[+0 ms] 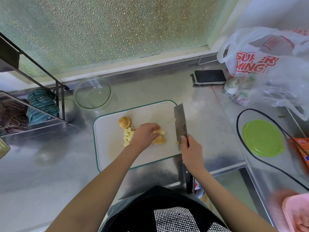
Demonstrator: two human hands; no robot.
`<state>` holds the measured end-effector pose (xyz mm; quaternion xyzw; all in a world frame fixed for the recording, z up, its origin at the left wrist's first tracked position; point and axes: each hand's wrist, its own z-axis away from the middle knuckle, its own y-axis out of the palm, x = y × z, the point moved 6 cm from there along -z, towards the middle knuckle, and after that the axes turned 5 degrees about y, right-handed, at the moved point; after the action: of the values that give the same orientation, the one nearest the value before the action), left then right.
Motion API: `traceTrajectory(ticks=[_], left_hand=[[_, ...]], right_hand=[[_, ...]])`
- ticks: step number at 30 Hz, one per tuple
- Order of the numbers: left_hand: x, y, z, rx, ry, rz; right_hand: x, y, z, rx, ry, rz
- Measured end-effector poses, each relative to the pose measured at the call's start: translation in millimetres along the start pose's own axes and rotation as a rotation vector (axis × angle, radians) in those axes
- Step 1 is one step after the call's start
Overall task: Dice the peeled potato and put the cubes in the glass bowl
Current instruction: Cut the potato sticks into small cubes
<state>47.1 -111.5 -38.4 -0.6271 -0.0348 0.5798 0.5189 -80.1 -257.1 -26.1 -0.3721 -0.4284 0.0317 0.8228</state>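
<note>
From the head camera I look down on a steel bench [50, 164] with the white cutting board [150, 113] at its centre. Beyond the board's far left corner stands the glass bowl [92, 92], which looks almost empty. Left of the board, a dark wire rack [58, 91] holds a striped teal cloth [42, 104]. Beyond the board's far right corner lies a dark phone [209, 76], with printed plastic bags [260, 64] just past it. Right of the board sit a green lid [262, 137] and a black cable [240, 141] looping round it.

On the board, my left hand [145, 133] curls over pale yellow potato strips [159, 132], fingers pinching them above a thicker potato piece [159, 141]. A cluster of cut cubes [128, 135] lies just left of that hand, and a rounded potato end [124, 122] sits beyond the cubes. My right hand [191, 152] grips the cleaver [180, 126] at the board's right edge, blade pointing away, a few scraps clinging to it.
</note>
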Motion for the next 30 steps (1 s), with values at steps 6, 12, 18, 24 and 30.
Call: traceTrajectory(ticks=[6, 12, 18, 24, 30], left_hand=[[4, -1, 1, -0.054, -0.025, 0.001], [5, 2, 11, -0.077, 0.053, -0.069], [5, 1, 16, -0.087, 0.013, -0.031], [6, 4, 18, -0.147, -0.066, 0.023], [2, 10, 18, -0.206, -0.050, -0.003]], right_hand=[[0, 0, -1, -0.001, 0.004, -0.007], [3, 6, 0, 0.028, -0.001, -0.011], [13, 23, -2, 0.071, -0.096, 0.139], [22, 42, 8, 0.129, -0.103, 0.241], [23, 41, 14, 0.146, -0.091, 0.245]])
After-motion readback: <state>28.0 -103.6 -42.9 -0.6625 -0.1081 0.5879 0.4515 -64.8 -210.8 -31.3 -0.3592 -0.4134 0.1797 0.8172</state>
